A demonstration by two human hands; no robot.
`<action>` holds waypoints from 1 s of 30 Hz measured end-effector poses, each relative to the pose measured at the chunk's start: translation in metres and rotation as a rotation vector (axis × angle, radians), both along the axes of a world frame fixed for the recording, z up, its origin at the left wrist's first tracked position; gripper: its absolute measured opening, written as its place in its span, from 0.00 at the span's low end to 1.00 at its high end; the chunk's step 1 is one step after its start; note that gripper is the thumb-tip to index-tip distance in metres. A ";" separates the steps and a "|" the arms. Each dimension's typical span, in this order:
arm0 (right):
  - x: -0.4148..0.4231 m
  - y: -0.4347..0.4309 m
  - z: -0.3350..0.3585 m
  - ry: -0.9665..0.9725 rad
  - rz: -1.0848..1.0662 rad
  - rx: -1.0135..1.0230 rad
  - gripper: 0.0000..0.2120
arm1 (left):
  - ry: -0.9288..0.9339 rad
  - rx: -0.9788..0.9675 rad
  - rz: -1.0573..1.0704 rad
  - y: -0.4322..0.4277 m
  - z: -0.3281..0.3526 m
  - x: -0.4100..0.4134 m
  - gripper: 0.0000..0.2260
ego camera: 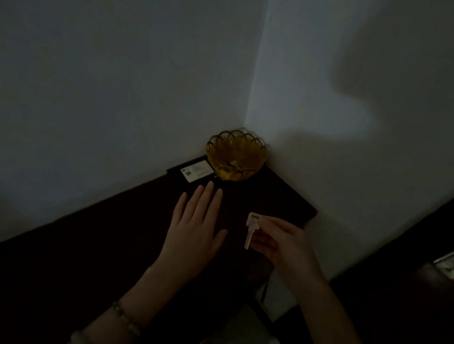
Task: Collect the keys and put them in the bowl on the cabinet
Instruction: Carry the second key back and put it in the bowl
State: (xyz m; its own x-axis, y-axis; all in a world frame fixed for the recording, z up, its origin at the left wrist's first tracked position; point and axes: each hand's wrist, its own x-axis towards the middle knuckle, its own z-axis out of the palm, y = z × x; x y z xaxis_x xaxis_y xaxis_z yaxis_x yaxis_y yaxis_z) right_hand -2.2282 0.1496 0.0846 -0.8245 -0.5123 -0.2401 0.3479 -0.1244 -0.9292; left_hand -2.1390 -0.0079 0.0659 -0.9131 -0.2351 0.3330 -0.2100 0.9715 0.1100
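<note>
Bowl (pixel 236 156) beyond the left hand (pixel 195 225): amber translucent glass or plastic (can't tell which in this light), glossy, scalloped rim. Key (pixel 250 229) pinched in the right hand (pixel 282 244) looks pale and smooth, likely metal with a dull sheen; the card (pixel 197 171) just past the left fingertips is white, flat, smooth, paper or plastic. Cabinet top (pixel 97 241) under the left hand is very dark and matt, grain not visible; beaded bracelets (pixel 127 318) on the left wrist look smooth and pale, and the walls (pixel 119 58) are matt painted.

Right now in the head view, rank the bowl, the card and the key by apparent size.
1. Amber bowl, clearly largest.
2. White card.
3. Key, pinched in the right hand. It is nearer the camera, so the order of card and key is unsure.
</note>
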 end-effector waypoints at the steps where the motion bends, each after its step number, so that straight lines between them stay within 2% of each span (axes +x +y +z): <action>1: -0.009 -0.005 0.000 -0.003 0.003 0.002 0.07 | 0.000 -0.012 -0.006 -0.005 0.002 -0.008 0.32; 8: -0.076 -0.037 0.008 0.014 0.058 -0.007 0.12 | 0.030 -0.011 0.031 -0.028 0.002 -0.061 0.32; 12: -0.122 -0.053 0.012 0.044 0.073 -0.028 0.09 | 0.023 0.005 0.062 -0.038 -0.002 -0.091 0.33; 17: -0.183 -0.086 0.016 0.121 0.109 0.007 0.10 | 0.004 0.020 0.113 -0.046 -0.011 -0.123 0.33; 21: -0.223 -0.118 0.005 0.226 0.201 0.163 0.06 | -0.025 0.013 0.156 -0.048 -0.020 -0.135 0.32; 27: -0.254 -0.159 -0.028 0.437 0.426 0.526 0.07 | -0.110 0.045 0.218 -0.050 -0.030 -0.139 0.31; 30: -0.259 -0.170 -0.040 0.537 0.511 0.692 0.10 | -0.140 0.040 0.229 -0.051 -0.033 -0.138 0.30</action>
